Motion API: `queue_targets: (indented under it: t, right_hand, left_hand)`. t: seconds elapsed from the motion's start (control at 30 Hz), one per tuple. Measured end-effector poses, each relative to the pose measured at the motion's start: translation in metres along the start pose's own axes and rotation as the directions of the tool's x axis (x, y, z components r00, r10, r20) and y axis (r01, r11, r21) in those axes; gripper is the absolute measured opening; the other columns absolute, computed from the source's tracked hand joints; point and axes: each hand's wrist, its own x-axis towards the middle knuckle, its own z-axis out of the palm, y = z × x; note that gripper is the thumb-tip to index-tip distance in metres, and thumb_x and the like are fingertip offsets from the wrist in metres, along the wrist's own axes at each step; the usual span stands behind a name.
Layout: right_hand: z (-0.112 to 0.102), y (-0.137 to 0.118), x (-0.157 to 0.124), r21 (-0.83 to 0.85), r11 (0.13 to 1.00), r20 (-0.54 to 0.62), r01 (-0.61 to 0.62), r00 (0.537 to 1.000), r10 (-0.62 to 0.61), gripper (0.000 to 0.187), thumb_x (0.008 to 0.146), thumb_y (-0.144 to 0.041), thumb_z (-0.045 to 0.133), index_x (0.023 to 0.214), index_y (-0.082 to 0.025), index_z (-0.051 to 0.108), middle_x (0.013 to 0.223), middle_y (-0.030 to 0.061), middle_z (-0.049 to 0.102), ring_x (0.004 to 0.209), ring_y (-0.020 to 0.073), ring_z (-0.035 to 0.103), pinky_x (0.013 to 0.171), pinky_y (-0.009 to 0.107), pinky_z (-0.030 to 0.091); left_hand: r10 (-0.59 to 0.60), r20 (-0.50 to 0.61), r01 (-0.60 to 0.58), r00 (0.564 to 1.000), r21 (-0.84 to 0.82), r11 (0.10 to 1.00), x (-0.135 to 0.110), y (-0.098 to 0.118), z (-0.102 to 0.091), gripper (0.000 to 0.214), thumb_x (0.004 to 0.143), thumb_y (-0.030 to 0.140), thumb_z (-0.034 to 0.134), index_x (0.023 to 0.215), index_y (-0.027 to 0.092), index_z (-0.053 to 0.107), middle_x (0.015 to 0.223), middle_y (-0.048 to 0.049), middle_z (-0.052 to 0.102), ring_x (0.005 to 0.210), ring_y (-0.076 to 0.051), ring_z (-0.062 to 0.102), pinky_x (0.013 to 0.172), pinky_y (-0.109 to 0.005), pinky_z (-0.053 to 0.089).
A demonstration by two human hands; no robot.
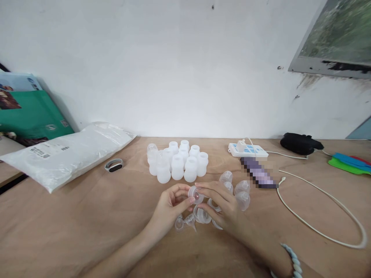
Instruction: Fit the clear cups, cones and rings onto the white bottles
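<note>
My left hand [171,206] and my right hand [222,206] meet just above the wooden table [87,216], their fingertips pinched together on one small clear plastic cap [194,194]. Under and between the hands lie loose clear pieces [185,223]. Several clear dome caps [242,193] sit just beyond my right hand. Farther back stands a cluster of several white translucent small bottles [179,164]. My right wrist wears a pale bead bracelet [293,262].
A white plastic bag [66,154] lies at the left with a wristband [113,165] beside it. Green folders [31,112] lean on the wall. A power strip [246,150], a white cable [324,216], a black object [300,143] and coloured sheets [349,161] are at the right.
</note>
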Motion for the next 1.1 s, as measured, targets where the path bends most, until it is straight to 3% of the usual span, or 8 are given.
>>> queue_targets:
  t: [0.13, 0.3, 0.53, 0.7, 0.8, 0.93, 1.1]
  right_hand:
    - [-0.001, -0.001, 0.001, 0.043, 0.999, -0.016, -0.027, 0.999, 0.027, 0.029, 0.093, -0.021, 0.064, 0.122, -0.025, 0.062, 0.114, 0.0096, 0.072, 0.102, 0.0253, 0.068, 0.085, 0.042, 0.058]
    - [-0.002, -0.004, 0.002, 0.075, 0.996, -0.039, -0.057, 0.997, 0.060, 0.020, 0.094, -0.015, 0.060, 0.111, -0.024, 0.065, 0.109, 0.0089, 0.073, 0.101, 0.0230, 0.068, 0.084, 0.040, 0.058]
    - [-0.001, -0.006, 0.003, 0.018, 0.999, -0.077, -0.046, 0.996, 0.047, 0.016, 0.093, -0.009, 0.056, 0.094, -0.022, 0.066, 0.103, 0.0096, 0.069, 0.091, 0.0228, 0.067, 0.076, 0.037, 0.057]
    - [-0.002, -0.010, 0.005, 0.090, 0.988, -0.064, -0.122, 0.990, 0.128, 0.013, 0.095, -0.016, 0.055, 0.091, -0.023, 0.064, 0.090, 0.0058, 0.063, 0.078, 0.0201, 0.065, 0.065, 0.032, 0.055]
    - [-0.003, -0.012, 0.006, 0.157, 0.982, -0.045, -0.105, 0.992, 0.114, 0.009, 0.095, -0.014, 0.056, 0.092, -0.021, 0.062, 0.087, 0.0046, 0.063, 0.077, 0.0184, 0.064, 0.065, 0.030, 0.053]
    - [-0.004, -0.014, 0.008, 0.205, 0.969, -0.020, -0.140, 0.989, 0.147, 0.011, 0.094, -0.011, 0.056, 0.088, -0.020, 0.059, 0.089, 0.0055, 0.063, 0.081, 0.0178, 0.064, 0.069, 0.029, 0.052]
    - [-0.006, -0.014, 0.007, 0.321, 0.924, 0.022, -0.206, 0.977, 0.211, 0.012, 0.093, -0.011, 0.056, 0.087, -0.021, 0.059, 0.097, 0.0063, 0.067, 0.089, 0.0183, 0.067, 0.074, 0.030, 0.053]
  left_hand:
    - [0.064, -0.028, -0.065, 0.998, -0.038, 0.997, -0.002, 0.000, 0.001, 0.051, 0.071, 0.043, 0.083, 0.102, 0.023, 0.048, 0.074, 0.0015, 0.072, 0.066, -0.014, 0.065, 0.063, -0.025, 0.053]
    - [0.085, -0.014, -0.085, 0.996, 0.016, 0.996, -0.006, 0.000, 0.003, 0.044, 0.077, 0.042, 0.079, 0.102, 0.021, 0.050, 0.077, 0.0006, 0.071, 0.072, -0.015, 0.066, 0.073, -0.030, 0.054]
    - [0.182, 0.019, -0.182, 0.983, 0.175, 0.967, -0.010, 0.003, 0.006, 0.038, 0.076, 0.034, 0.079, 0.102, 0.020, 0.056, 0.085, -0.0018, 0.069, 0.078, -0.017, 0.064, 0.073, -0.028, 0.051]
    - [0.226, 0.007, -0.209, 0.974, 0.404, 0.890, -0.014, 0.007, 0.008, 0.049, 0.070, 0.031, 0.082, 0.113, 0.024, 0.059, 0.100, -0.0033, 0.062, 0.078, -0.017, 0.058, 0.062, -0.025, 0.049]
    - [0.234, 0.074, -0.242, 0.969, 0.441, 0.864, -0.015, 0.009, 0.008, 0.039, 0.075, 0.030, 0.078, 0.111, 0.023, 0.061, 0.111, -0.0056, 0.062, 0.090, -0.020, 0.061, 0.069, -0.027, 0.052]
    - [0.187, 0.086, -0.205, 0.979, 0.497, 0.843, -0.015, 0.014, 0.006, 0.032, 0.076, 0.031, 0.077, 0.102, 0.020, 0.062, 0.094, -0.0035, 0.070, 0.078, -0.019, 0.065, 0.069, -0.030, 0.053]
    - [0.202, 0.114, -0.231, 0.973, 0.513, 0.827, -0.013, 0.021, 0.003, 0.030, 0.072, 0.033, 0.079, 0.090, 0.018, 0.061, 0.077, -0.0007, 0.067, 0.067, -0.017, 0.061, 0.061, -0.026, 0.049]
